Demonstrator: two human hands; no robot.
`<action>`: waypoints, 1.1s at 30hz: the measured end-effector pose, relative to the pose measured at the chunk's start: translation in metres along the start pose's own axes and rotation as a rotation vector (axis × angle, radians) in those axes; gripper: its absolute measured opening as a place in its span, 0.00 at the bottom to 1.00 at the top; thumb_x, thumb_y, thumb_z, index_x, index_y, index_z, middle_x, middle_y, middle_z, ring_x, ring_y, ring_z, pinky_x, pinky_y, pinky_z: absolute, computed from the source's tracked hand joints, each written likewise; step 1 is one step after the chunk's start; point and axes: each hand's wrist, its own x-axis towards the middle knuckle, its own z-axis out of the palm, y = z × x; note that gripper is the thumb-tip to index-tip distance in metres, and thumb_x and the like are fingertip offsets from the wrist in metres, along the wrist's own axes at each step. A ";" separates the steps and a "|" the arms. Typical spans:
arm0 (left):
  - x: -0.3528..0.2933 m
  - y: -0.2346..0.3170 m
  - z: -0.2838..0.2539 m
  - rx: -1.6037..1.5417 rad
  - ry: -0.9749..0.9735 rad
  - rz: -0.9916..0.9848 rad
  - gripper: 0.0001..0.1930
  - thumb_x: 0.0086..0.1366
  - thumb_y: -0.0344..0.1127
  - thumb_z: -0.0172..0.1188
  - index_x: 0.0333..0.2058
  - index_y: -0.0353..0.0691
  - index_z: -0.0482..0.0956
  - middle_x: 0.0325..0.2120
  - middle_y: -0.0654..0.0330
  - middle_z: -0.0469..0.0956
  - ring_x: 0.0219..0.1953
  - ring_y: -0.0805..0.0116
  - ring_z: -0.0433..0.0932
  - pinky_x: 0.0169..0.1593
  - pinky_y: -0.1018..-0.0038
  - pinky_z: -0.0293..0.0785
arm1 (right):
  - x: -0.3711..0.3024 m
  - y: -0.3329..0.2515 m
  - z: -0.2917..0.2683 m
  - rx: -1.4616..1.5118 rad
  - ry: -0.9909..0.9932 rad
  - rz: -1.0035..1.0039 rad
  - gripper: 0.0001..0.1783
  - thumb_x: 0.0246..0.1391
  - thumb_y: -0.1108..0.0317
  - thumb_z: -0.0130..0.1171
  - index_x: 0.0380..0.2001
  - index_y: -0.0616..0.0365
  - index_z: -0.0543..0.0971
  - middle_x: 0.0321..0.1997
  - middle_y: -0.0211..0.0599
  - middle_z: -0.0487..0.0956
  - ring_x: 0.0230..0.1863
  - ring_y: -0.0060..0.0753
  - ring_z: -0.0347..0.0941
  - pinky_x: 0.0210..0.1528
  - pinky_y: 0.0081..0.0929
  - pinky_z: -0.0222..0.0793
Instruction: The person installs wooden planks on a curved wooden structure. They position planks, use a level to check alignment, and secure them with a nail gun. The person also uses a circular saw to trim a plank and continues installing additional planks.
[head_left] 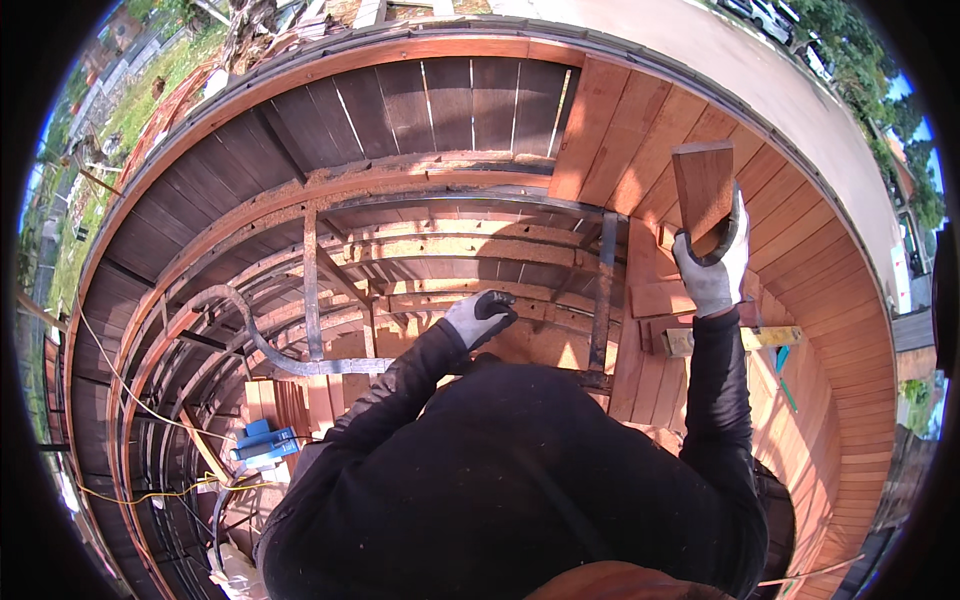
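A short reddish-brown wooden board (704, 190) stands upright in my right hand (717, 262), whose gloved fingers and thumb grip its lower end. The board is in front of the fitted planks at the upper right. My left hand (482, 317), in a grey glove with dark fingertips, is in front of the curved frame near the middle. Its fingers are curled closed, and what they hold, if anything, is hidden. Reddish wooden planks (625, 120) line the curved wall on the right. Dark boards (400, 105) with light showing through the gaps line the far wall.
Curved wooden ribs (430, 250) and a dark metal upright (604, 290) cross the space ahead. A yellow spirit level (760, 338) lies by my right forearm. Loose planks (640, 375) lie below. A blue box (265, 442) and a yellow cord (130, 498) are at lower left.
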 end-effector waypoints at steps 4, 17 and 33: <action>0.032 0.072 -0.028 -0.436 0.028 0.035 0.24 0.64 0.31 0.61 0.57 0.34 0.68 0.50 0.60 0.74 0.51 0.74 0.73 0.53 0.75 0.72 | -0.007 -0.053 0.062 0.600 0.016 0.187 0.41 0.46 0.75 0.64 0.63 0.65 0.60 0.60 0.48 0.68 0.59 0.37 0.67 0.61 0.32 0.63; 0.062 0.066 -0.053 -0.356 -0.077 0.022 0.22 0.65 0.35 0.61 0.55 0.34 0.71 0.43 0.58 0.79 0.45 0.74 0.76 0.51 0.76 0.71 | -0.030 -0.065 0.106 0.902 -0.135 0.720 0.20 0.63 0.62 0.54 0.53 0.62 0.74 0.45 0.32 0.78 0.45 0.21 0.72 0.49 0.22 0.69; 0.053 0.039 -0.063 0.697 0.460 0.631 0.16 0.61 0.30 0.65 0.48 0.39 0.78 0.42 0.53 0.79 0.45 0.59 0.79 0.48 0.67 0.75 | -0.075 -0.052 0.171 1.703 -0.054 1.105 0.17 0.64 0.68 0.50 0.55 0.60 0.68 0.49 0.42 0.76 0.53 0.43 0.73 0.56 0.43 0.71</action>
